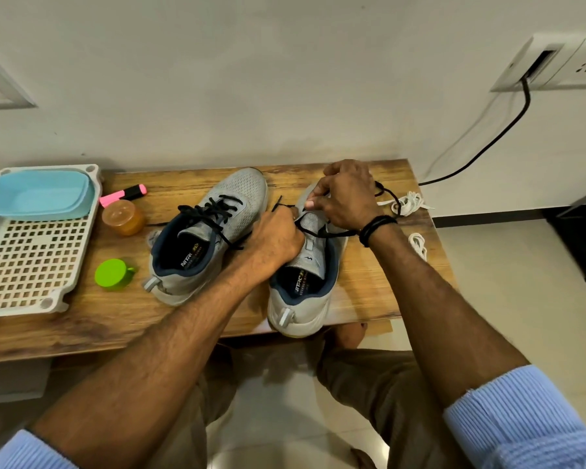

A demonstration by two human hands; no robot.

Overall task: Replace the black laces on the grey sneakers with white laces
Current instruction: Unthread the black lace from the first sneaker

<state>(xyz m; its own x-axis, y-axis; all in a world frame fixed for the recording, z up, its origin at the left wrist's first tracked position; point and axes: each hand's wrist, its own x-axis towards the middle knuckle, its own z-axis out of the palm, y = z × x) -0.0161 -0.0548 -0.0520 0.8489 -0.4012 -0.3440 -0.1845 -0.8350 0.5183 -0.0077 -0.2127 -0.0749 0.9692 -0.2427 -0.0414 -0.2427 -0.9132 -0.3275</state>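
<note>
Two grey sneakers stand on a wooden table (122,316). The left sneaker (214,231) still carries its black lace, loosely crossed. Over the right sneaker (305,282) both hands work. My left hand (278,238) rests on its tongue area, fingers curled around a strand of the black lace (322,231). My right hand (345,198) pinches the same lace above the eyelets; a loop of it trails past my wrist to the right. White laces (410,203) lie bundled at the table's right edge, with another white lace bundle (418,243) nearer me.
A white perforated tray (31,258) holding a blue tub (38,194) sits at the left. A pink highlighter (124,195), an amber jar (122,216) and a green lid (112,273) lie between tray and shoes. A black cable (487,143) hangs from a wall socket.
</note>
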